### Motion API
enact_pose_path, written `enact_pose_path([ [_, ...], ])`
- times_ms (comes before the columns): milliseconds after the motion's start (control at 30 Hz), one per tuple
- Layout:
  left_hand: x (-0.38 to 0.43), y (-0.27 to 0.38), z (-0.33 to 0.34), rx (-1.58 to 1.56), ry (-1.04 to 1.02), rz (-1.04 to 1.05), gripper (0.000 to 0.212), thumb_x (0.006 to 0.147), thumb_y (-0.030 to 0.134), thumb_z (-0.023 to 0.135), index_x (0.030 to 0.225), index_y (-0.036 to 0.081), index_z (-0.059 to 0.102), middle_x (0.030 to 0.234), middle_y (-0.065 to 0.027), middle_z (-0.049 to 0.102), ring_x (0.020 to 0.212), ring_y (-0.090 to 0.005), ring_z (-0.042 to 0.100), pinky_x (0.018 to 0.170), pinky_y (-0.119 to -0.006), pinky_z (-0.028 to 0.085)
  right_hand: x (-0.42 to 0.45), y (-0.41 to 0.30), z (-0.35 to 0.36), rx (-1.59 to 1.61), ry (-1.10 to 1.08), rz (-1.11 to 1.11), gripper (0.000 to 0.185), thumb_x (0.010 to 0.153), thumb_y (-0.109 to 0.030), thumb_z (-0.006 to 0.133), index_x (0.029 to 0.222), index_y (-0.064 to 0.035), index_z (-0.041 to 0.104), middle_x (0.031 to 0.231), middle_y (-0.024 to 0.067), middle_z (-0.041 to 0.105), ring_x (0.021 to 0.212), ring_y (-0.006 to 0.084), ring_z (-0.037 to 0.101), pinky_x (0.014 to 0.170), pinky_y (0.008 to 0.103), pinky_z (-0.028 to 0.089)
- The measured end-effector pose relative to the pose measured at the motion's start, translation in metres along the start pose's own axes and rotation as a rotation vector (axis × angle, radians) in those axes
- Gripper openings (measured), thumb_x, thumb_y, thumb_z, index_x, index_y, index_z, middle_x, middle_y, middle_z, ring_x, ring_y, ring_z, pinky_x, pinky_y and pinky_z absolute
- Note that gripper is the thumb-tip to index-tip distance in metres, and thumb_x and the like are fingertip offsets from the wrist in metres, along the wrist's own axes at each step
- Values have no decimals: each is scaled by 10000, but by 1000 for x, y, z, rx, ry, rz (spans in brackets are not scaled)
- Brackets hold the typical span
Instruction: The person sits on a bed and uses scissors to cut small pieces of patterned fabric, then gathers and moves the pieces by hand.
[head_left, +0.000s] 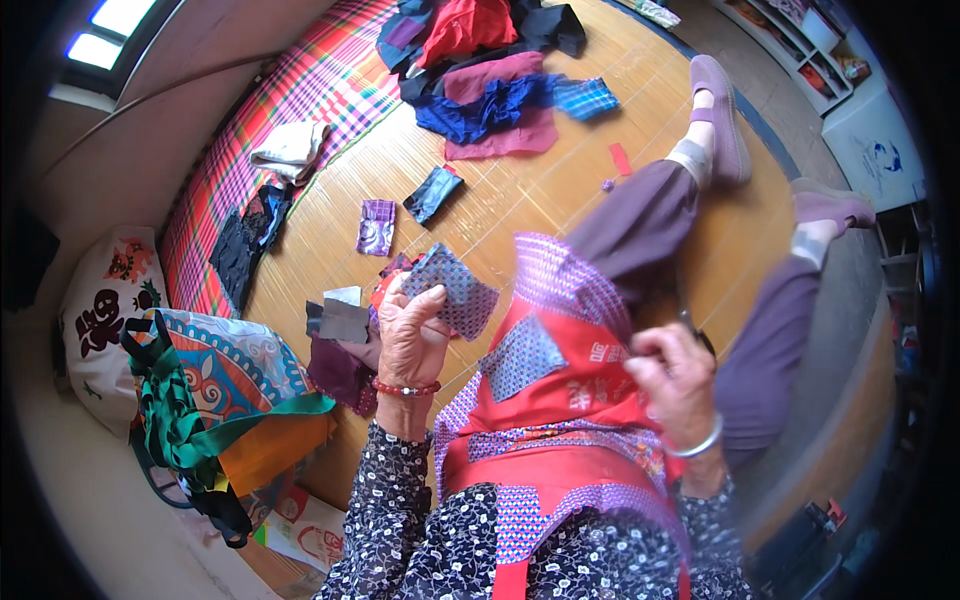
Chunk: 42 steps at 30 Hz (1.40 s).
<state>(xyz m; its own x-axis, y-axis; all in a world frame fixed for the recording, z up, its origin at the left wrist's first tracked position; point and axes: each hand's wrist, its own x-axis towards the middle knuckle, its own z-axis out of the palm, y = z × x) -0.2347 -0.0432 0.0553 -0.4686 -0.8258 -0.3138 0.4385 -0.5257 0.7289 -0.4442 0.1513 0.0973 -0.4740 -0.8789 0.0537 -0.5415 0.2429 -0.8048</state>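
Note:
My left hand (412, 326) pinches a small blue-grey patterned fabric piece (459, 292) between thumb and fingers, above the mat. A similar patterned fabric piece (523, 358) lies on the red apron (555, 409) over my lap. To the right, my right hand (671, 375) is raised over the apron's edge, blurred, with its fingers curled. A dark object, perhaps scissors, shows partly behind that hand; whether the hand grips it is unclear. Near my left hand, a purple patterned piece (376, 227) and a dark piece (433, 196) lie on the mat.
Heaped dark, red and blue cloths (487, 97) lie on the woven mat (540, 195) ahead. Grey and maroon scraps (343, 321), a patterned bag (232, 360) and green fabric strips (176, 409) are at left. My outstretched legs (645, 217) occupy the right side. A checked cloth (337, 82) borders the wall.

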Motion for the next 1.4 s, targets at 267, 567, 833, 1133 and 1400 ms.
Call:
enact_pose_path([
  [267,-14,-6,-16,-69,33,29,396,832,-17,547,1212,6,442,1063,-80,598,943,-202,611,862,-390,492,20,-24,55,-81,-55,-272,216,695,-159,704,798,-56,545,728,87,511,641,266,571,543,361,467],
  [567,8,13,20,-50,-197,-9,267,874,16,494,1137,-33,500,1060,-133,604,975,-230,603,857,-392,494,16,-27,25,666,-129,132,141,788,16,587,925,-10,569,798,25,611,698,66,573,598,214,468],
  [833,19,-31,91,-109,-428,-268,273,867,43,529,1124,-50,540,1025,-99,608,917,-174,597,816,-317,491,26,-50,-42,470,-314,-197,141,735,8,616,871,12,578,766,85,561,678,177,567,626,282,447],
  [1133,0,-58,103,-189,-526,-431,193,876,58,526,1052,-5,574,1007,-74,626,922,-162,602,826,-312,481,32,-26,-30,319,75,42,249,752,1,654,982,-3,558,728,29,591,650,70,561,597,217,470],
  [1400,-3,-64,101,-249,-469,-549,284,935,187,443,1136,-1,516,1077,-109,603,993,-209,591,879,-363,470,31,-16,-19,484,188,165,262,750,-12,664,988,-11,555,720,8,576,667,53,542,608,203,452],
])
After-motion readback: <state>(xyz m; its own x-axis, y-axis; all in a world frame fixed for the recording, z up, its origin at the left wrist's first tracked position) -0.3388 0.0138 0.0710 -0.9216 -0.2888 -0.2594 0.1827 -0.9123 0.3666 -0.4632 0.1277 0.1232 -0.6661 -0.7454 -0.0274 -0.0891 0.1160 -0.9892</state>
